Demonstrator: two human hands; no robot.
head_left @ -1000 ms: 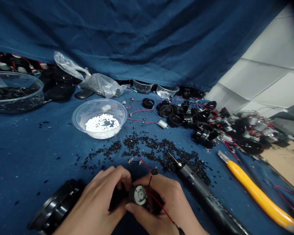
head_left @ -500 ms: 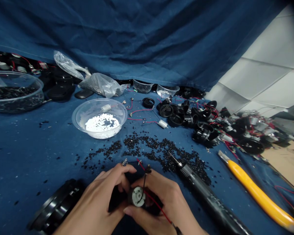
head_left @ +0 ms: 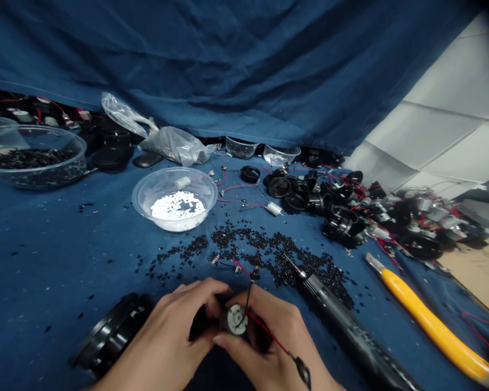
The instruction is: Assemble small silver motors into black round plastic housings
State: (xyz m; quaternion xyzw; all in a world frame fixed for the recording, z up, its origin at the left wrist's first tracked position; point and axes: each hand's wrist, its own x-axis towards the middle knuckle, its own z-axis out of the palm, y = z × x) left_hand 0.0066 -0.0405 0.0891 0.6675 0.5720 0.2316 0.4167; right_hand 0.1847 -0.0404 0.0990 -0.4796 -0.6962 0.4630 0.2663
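Left hand (head_left: 167, 331) and right hand (head_left: 273, 342) closed on a small silver DC motor (head_left: 235, 319) with red and black leads, near edge of blue cloth table (head_left: 44, 271). Black plastic ring (head_left: 110, 336) just left; black electric screwdriver (head_left: 350, 331), yellow utility knife (head_left: 436, 336) right; black plastic granules (head_left: 269, 255) beyond.

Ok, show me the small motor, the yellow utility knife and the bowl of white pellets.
Small motor (head_left: 235, 319): head view, on its silver end cap.
Yellow utility knife (head_left: 432, 336): head view, on its yellow handle.
Clear bowl (head_left: 175, 169): head view, on its far rim.
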